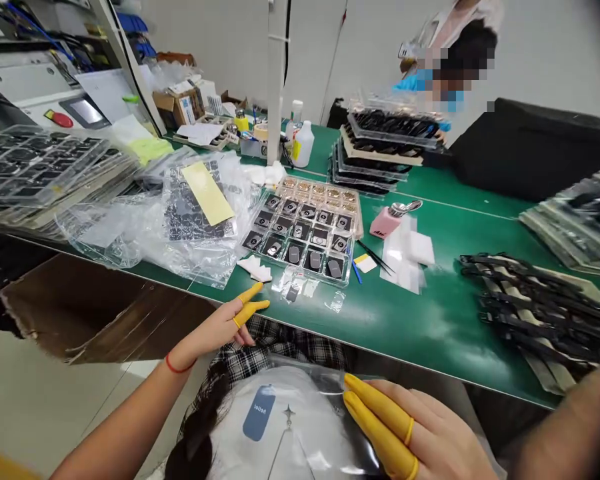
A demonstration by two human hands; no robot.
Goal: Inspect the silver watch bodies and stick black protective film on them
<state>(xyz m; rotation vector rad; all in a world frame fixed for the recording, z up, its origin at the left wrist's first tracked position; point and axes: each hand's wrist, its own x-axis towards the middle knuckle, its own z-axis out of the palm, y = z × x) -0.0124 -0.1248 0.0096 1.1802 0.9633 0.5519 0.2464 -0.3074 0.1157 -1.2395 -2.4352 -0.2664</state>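
My left hand (240, 317), with yellow finger cots on two fingers, reaches over the near edge of the green table. Those fingers are stretched and apart, holding nothing. Just ahead of them are folded white wipes (255, 268) and a small dark rounded piece (293, 292) on clear film. In my right hand (405, 430), also wearing two yellow cots, is a clear plastic sheet (325, 381), held low in front of my body. A blue-grey rounded label (259, 413) with mirrored "hello!" lettering shows in the sheet's area; whether it is attached cannot be made out.
A clear compartment tray (303, 233) of dark watch-like parts lies on the green table (430, 327). Tweezers (376, 258) and a pink pump bottle (386, 221) are right of it. Stacked trays (380, 147), plastic bags (120, 230) and black straps (545, 300) surround these. Someone (445, 60) is beyond.
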